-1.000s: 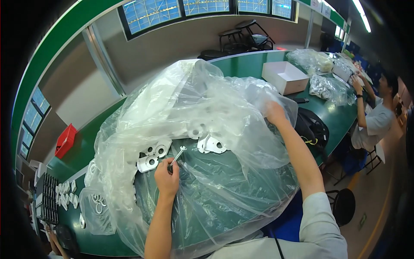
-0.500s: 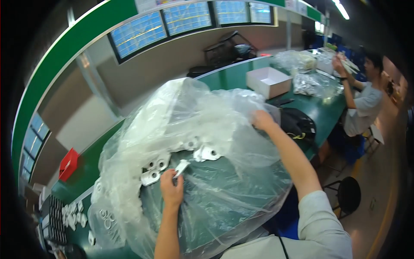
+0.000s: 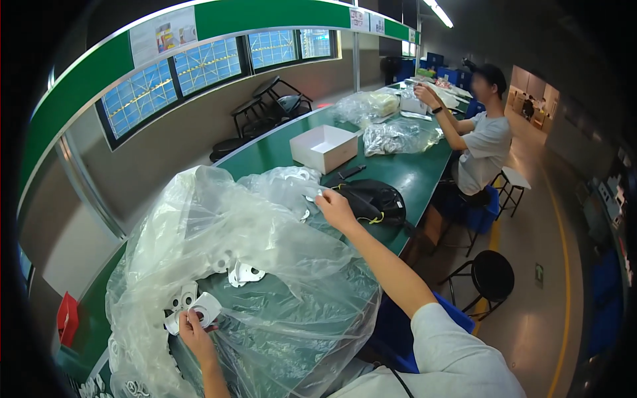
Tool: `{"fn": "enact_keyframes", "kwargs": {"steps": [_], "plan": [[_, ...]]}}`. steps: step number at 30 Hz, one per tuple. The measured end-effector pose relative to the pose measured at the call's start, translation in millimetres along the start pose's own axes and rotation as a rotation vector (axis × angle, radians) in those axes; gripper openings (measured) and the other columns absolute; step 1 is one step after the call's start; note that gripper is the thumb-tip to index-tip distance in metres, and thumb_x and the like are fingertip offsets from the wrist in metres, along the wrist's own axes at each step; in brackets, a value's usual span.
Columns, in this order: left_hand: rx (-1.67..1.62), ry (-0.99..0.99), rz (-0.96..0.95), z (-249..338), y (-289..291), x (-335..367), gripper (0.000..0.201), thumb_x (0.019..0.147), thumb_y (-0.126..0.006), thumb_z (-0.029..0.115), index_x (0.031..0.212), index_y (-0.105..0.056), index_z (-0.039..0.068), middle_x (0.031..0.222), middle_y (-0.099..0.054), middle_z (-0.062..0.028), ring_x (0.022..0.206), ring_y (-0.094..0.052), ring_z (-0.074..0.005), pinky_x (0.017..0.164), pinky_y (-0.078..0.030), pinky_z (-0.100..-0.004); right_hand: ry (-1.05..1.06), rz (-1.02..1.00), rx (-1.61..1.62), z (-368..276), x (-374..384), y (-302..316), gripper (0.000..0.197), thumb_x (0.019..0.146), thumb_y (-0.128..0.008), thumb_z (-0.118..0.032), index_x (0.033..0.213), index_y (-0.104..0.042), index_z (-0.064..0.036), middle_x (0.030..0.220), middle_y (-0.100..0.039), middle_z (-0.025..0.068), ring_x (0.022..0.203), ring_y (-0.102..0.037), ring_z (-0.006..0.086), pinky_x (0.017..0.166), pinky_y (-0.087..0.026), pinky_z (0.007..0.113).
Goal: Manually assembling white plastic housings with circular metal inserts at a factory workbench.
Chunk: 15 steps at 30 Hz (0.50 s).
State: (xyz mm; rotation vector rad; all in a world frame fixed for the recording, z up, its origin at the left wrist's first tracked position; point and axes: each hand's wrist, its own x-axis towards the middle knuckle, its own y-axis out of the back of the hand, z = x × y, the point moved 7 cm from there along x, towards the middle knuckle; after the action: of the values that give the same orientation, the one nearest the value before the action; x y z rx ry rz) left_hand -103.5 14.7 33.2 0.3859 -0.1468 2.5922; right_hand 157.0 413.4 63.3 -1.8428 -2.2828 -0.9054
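My left hand [image 3: 198,339] pinches a white plastic part [image 3: 207,304] with a round opening, above a large clear plastic bag [image 3: 199,225] spread over the table. Beside that hand, more white parts [image 3: 245,273] with round holes lie on the bag. Farther right, the fingers of my right hand [image 3: 336,209] are closed on a small white piece [image 3: 310,198], too small to name its kind. A smaller clear bag [image 3: 282,182] holding white parts is just left of the right hand.
A black bag [image 3: 373,201] lies right of my right hand, with a white open box [image 3: 324,147] beyond. Farther along the green table [image 3: 262,151] are filled clear bags [image 3: 398,137] and a seated co-worker [image 3: 484,139]. A red bin [image 3: 67,318] stands left; a black stool [image 3: 492,275] stands right.
The view has swung to the right. My left hand has brought its white part round so its opening shows. My right hand now shows a small white piece at its fingertips.
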Motion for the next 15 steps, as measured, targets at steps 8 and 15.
{"fn": "enact_keyframes", "kwargs": {"steps": [8,15], "plan": [[-0.260,0.403,-0.366,-13.6,-62.0,-23.8,0.033,0.084,-0.051,-0.001,0.117,-0.046,-0.004,0.093,-0.060,-0.0101,0.074,-0.066,-0.0232,0.058,-0.056,-0.0282,-0.241,-0.164,0.652,-21.2,-82.6,41.4,0.019,0.091,-0.055,-0.020,0.084,-0.057,-0.0030,0.062,-0.052,0.0014,0.047,-0.052,0.0090,0.037,-0.034,0.021],[-0.228,0.354,-0.423,-17.3,-50.3,-27.1,0.041,0.084,-0.054,-0.002,0.124,-0.045,-0.001,0.100,-0.060,-0.0099,0.077,-0.065,-0.0226,0.060,-0.054,-0.0262,-0.277,-0.664,1.035,-47.2,-118.6,9.3,0.016,0.094,-0.048,-0.019,0.098,-0.054,-0.0049,0.082,-0.053,0.0069,0.066,-0.053,0.0157,0.047,-0.033,0.023]]}}
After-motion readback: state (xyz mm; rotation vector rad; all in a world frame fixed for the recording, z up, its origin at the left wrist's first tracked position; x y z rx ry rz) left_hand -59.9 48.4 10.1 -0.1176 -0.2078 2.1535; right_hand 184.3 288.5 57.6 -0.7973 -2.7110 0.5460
